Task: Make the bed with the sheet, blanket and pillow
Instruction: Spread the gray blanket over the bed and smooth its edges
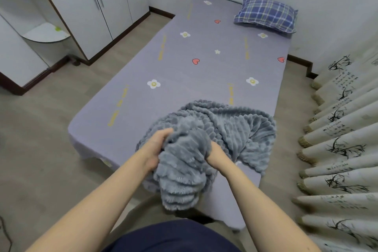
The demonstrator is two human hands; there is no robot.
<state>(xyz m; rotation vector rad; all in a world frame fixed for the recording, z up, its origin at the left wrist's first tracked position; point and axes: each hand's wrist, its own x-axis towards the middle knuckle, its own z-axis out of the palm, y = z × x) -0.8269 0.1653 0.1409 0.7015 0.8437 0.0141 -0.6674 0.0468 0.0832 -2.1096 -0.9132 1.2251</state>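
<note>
Grey fluffy blanket [204,139] is bunched in both hands, left hand [155,147] and right hand [214,154] gripping.

The sheet [184,71] is a muted grey-lilac, printed with white flowers with yellow centres, red hearts, a pale star and lines of yellow lettering. The pillow [266,15] is navy blue plaid crossed with white and lighter blue stripes. The blanket [225,127] is a plain blue-grey plush with a ribbed texture. The cabinets [98,10] are white with dark brown edging. The curtain [343,149] is cream with black ink bamboo and calligraphy. The floor [41,139] is grey-beige.
</note>
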